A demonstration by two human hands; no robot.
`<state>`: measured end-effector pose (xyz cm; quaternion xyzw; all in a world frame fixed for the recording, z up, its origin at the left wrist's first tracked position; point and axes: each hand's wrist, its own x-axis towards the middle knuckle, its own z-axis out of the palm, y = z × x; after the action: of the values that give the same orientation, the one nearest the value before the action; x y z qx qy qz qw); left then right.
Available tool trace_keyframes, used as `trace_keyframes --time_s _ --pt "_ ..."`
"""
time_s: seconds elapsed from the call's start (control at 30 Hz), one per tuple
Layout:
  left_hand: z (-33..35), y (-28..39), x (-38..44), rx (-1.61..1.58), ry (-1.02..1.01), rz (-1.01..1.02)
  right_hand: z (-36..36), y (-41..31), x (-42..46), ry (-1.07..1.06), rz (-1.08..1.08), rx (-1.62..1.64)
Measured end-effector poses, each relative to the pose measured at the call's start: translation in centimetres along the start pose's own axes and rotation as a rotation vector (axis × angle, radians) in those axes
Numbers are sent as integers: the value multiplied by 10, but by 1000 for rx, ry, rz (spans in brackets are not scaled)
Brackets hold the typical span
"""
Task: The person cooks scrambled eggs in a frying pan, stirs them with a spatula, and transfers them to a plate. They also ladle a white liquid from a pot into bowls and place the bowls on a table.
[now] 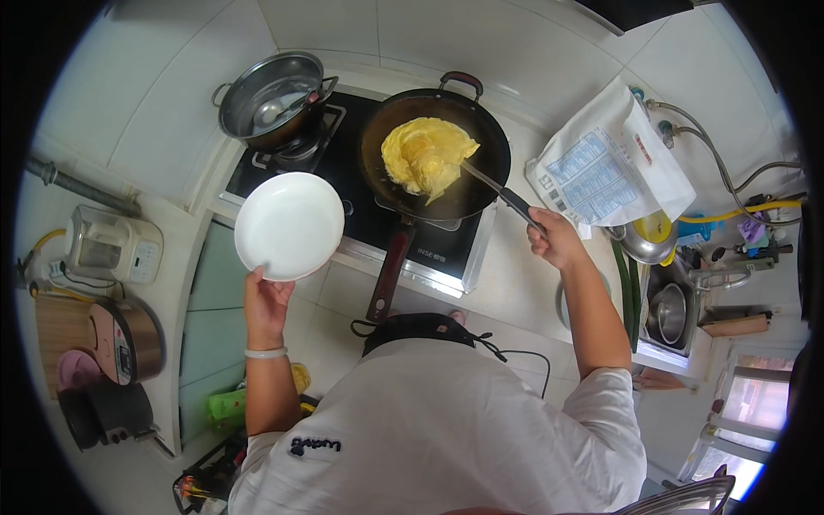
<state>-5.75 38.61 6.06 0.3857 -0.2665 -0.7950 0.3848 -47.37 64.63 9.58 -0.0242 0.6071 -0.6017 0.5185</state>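
Observation:
My left hand (pixel 267 302) grips the lower rim of a white plate (pixel 290 225), which is held left of the wok, over the front edge of the gas stove (pixel 431 248). In my right hand (pixel 555 238) is the dark handle of a cooking utensil (pixel 489 179); its head is hidden by a folded yellow omelette (pixel 425 154). The omelette lies in a dark wok (pixel 476 193) on the right burner, whose long reddish-brown handle (pixel 391 273) points towards me.
On the left burner stands a steel pot (pixel 270 96) with a ladle (pixel 270 111) in it. Right of the stove are a white printed bag (pixel 592 167), a metal bowl (pixel 647 241), green stalks (pixel 627 290) and a sink (pixel 685 322). A rice cooker (pixel 129 341) stands at the far left.

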Motion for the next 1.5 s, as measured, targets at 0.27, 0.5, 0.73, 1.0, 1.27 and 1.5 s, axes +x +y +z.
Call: trace_keyframes --time_s 0.27,0.5,0.73,1.0,1.27,1.5 --pt "-8 0 3 -13 -14 -5 -8 2 5 -37 -15 197" --pt "-8 0 4 -3 4 -12 22 -3 -11 153 -322 -326" --pt "-17 3 1 -12 34 -6 74 31 -20 81 -380 -584" --pt "-26 20 -10 -12 -4 51 61 18 -41 301 -802 -1208" --pt "-13 14 -11 -40 -3 32 66 -9 -40 413 -841 -1832" --pt "-23 -2 -3 -62 -24 -11 55 -28 -39 340 -912 -2165"
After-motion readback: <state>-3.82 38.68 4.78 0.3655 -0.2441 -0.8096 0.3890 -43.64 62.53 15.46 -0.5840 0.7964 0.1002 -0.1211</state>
